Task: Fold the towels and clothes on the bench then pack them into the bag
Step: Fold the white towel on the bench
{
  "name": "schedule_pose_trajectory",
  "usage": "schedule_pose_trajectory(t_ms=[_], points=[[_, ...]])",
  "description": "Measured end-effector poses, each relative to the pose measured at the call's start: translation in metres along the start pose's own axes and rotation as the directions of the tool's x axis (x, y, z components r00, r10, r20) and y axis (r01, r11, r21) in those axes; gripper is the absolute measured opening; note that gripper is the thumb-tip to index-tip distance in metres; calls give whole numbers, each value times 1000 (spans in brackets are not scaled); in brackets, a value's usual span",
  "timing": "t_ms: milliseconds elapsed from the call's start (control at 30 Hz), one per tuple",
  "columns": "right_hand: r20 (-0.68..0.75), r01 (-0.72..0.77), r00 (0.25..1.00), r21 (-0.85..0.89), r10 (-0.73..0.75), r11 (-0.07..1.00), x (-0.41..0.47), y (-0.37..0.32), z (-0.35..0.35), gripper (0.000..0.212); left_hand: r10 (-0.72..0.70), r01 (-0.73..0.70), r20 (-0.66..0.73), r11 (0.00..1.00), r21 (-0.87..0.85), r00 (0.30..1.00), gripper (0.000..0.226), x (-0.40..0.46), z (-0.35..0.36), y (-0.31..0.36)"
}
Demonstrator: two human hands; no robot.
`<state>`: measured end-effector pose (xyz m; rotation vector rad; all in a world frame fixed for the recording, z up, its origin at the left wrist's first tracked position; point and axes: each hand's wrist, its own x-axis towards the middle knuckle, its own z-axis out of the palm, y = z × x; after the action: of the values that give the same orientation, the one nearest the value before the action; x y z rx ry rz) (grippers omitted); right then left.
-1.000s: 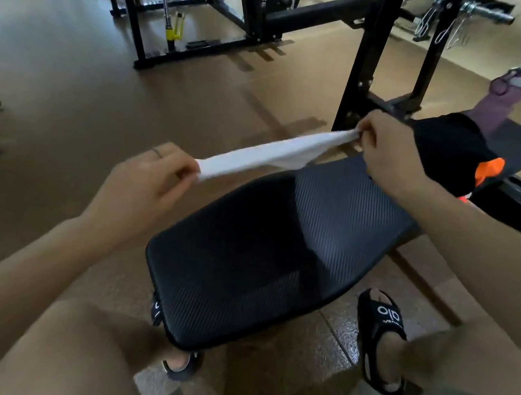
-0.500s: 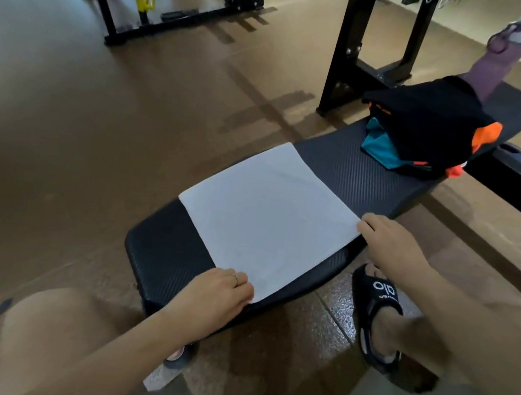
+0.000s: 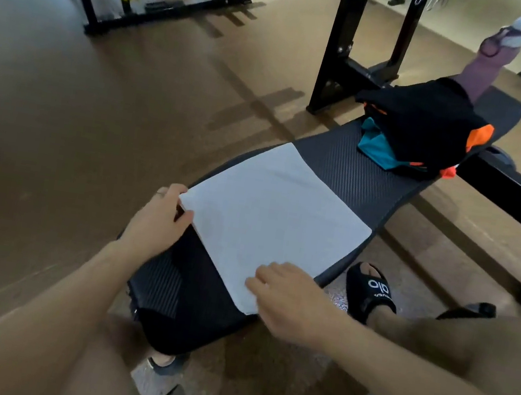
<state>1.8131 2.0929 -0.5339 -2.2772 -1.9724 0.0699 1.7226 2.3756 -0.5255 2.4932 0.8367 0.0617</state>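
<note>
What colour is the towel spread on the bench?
White, plain; towel shows clearly in the head view.

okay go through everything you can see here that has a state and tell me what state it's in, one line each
white towel: spread flat on the bench, not folded over yet
left hand: at the towel's far-left corner
right hand: resting on the towel's near corner
pile of clothes: heaped, unfolded, farther along the bench
bench: pad lying flat
water bottle: upright behind the pile, cap on
</note>
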Motion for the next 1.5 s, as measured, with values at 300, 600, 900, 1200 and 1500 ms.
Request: schedule_pose_trajectory(t_ms=[300, 600, 900, 1200, 1500], points=[[86, 24, 996, -87, -16, 996, 13, -35, 25, 41, -177, 181, 56, 981, -73, 983, 28, 49, 7, -13], [74, -56, 995, -52, 59, 997, 5, -35, 13, 49, -223, 243, 126, 955, -171, 967, 15, 60, 3, -1], [17, -421, 873, 530, 488, 736, -24, 22, -48, 14, -195, 174, 20, 818, -548, 981, 14, 52, -23, 46], [284, -671, 693, 588, 662, 451, -28, 162, -50, 13, 3, 36, 139, 961, -275, 990, 17, 135, -5, 140], [468, -778, 623, 453, 627, 434, -23, 207, -35, 11, 170, -186, 154, 977, 99, 973, 15, 197, 49, 157]])
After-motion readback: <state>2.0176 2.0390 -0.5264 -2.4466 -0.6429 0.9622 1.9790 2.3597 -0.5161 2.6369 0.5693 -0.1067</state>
